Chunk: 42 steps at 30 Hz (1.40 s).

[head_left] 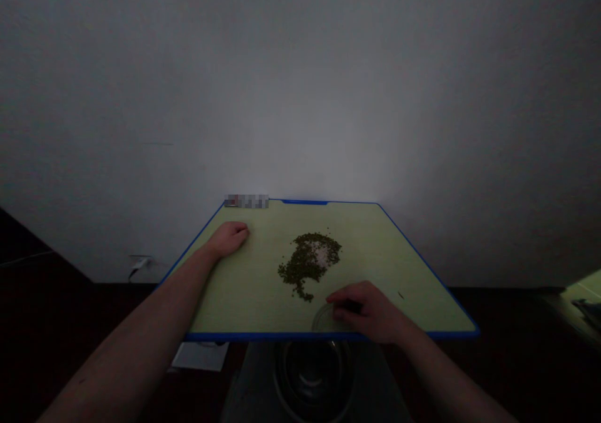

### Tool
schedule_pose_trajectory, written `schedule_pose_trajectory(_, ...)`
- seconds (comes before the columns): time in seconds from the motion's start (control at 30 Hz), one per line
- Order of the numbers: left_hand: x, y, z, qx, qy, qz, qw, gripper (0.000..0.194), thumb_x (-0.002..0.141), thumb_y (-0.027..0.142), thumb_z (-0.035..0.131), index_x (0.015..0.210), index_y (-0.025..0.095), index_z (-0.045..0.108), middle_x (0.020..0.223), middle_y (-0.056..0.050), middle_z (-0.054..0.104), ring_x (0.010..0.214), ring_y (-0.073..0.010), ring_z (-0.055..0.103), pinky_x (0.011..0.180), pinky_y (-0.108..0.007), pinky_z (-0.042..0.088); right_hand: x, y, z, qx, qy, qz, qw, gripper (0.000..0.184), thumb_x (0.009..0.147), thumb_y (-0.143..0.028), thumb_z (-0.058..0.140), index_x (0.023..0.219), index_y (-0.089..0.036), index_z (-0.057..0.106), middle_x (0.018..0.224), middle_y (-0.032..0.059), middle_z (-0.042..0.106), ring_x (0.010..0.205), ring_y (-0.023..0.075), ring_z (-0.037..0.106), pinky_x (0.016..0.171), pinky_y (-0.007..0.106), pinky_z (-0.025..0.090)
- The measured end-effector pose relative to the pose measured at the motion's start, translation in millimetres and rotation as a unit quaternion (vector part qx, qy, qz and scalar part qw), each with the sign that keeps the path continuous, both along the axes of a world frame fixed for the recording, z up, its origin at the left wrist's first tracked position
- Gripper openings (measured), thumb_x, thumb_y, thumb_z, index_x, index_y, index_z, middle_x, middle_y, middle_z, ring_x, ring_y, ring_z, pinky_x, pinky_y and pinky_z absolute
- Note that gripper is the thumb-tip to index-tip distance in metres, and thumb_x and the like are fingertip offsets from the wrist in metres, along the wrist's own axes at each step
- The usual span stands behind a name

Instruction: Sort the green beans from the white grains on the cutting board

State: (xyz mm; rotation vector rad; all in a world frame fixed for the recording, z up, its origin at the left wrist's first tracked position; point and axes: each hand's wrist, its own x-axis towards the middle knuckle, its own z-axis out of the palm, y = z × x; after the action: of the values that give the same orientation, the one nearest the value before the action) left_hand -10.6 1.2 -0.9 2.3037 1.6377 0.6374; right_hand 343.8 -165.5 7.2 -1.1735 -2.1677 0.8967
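Note:
My left hand (230, 238) rests as a loose fist on the left part of the pale table, and nothing shows in its fingers. Near the front edge, my right hand (364, 310) is curled around a clear, round-edged piece (323, 318), thin like a lid or shallow dish; its exact kind is unclear. A spread of small greenish-brown grains or beans (305, 263) lies mid-table, between the hands and beyond the right one. Whitish material (322, 253) shows within the spread, and a thin tail of grains curves toward the right hand.
The table (263, 304) has a blue rim and stands against a grey wall (300, 97). Below its front edge sits a round metal bowl (313, 373). A small dark sliver (400, 295) lies at the right. A plug with a cable (139, 265) is on the wall at left.

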Motion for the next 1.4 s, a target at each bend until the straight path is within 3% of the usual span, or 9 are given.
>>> schedule_pose_trajectory(0.17, 0.3, -0.2, 0.1, -0.009, 0.012, 0.008, 1.0, 0.025, 0.072, 0.032, 0.034, 0.053, 0.018, 0.043, 0.05, 0.003, 0.038, 0.054, -0.0128, 0.041, 0.051, -0.024, 0.027, 0.2, 1.4, -1.5, 0.0, 0.006, -0.009, 1.0, 0.026, 0.075, -0.024, 0.056, 0.098, -0.019, 0.068, 0.087, 0.0051, 0.07, 0.076, 0.0164, 0.063, 0.068, 0.026, 0.048)
schedule_pose_trajectory(0.37, -0.6, -1.4, 0.1, -0.005, 0.013, 0.004, 1.0, 0.026, 0.073, 0.031, 0.034, 0.054, 0.018, 0.044, 0.05, 0.003, 0.039, 0.054, -0.0131, 0.042, 0.052, -0.024, 0.028, -3.7, 10.5, -6.9, 0.032, -0.002, -0.123, 0.992, 0.029, 0.078, -0.029, 0.052, 0.102, -0.018, 0.065, 0.075, 0.0034, 0.068, 0.065, 0.0152, 0.059, 0.059, 0.026, 0.045)
schedule_pose_trajectory(0.47, -0.4, -2.0, 0.9, 0.002, 0.011, 0.001, 1.0, 0.025, 0.072, 0.031, 0.035, 0.053, 0.017, 0.044, 0.051, 0.003, 0.039, 0.055, -0.0131, 0.042, 0.052, -0.024, 0.028, -5.9, 17.0, -6.7, 0.04, -0.006, -0.147, 0.988, 0.029, 0.078, -0.029, 0.051, 0.102, -0.019, 0.065, 0.074, 0.0025, 0.067, 0.063, 0.0146, 0.058, 0.058, 0.025, 0.043)
schedule_pose_trajectory(0.73, -1.0, -0.9, 0.1, -0.002, -0.005, 0.005, 1.0, 0.025, 0.072, 0.031, 0.035, 0.052, 0.017, 0.042, 0.049, 0.003, 0.037, 0.052, -0.0118, 0.04, 0.05, -0.024, 0.026, -14.1, 36.4, 0.1, 0.056, -0.008, -0.131, 0.99, 0.028, 0.076, -0.023, 0.05, 0.1, -0.02, 0.064, 0.066, 0.0001, 0.062, 0.058, 0.0128, 0.053, 0.056, 0.024, 0.04)
schedule_pose_trajectory(1.03, 0.0, -3.2, 0.7, -0.004, -0.005, 0.006, 1.0, 0.027, 0.072, 0.032, 0.036, 0.053, 0.017, 0.046, 0.049, 0.003, 0.04, 0.053, -0.0123, 0.041, 0.05, -0.023, 0.027, -13.4, 21.0, -7.7, 0.076, 0.001, -0.119, 0.99, 0.029, 0.077, -0.02, 0.049, 0.102, -0.019, 0.064, 0.082, 0.0037, 0.066, 0.071, 0.0145, 0.058, 0.067, 0.026, 0.043)
schedule_pose_trajectory(1.4, -0.6, -4.0, 3.2, -0.002, -0.001, 0.01, 1.0, 0.027, 0.072, 0.033, 0.035, 0.053, 0.017, 0.045, 0.049, 0.003, 0.039, 0.052, -0.0123, 0.041, 0.05, -0.024, 0.027, -13.3, 16.8, -1.9, 0.069, 0.0, -0.105, 0.992, 0.027, 0.076, -0.018, 0.049, 0.098, -0.018, 0.064, 0.076, 0.0031, 0.065, 0.068, 0.0136, 0.057, 0.063, 0.024, 0.043)
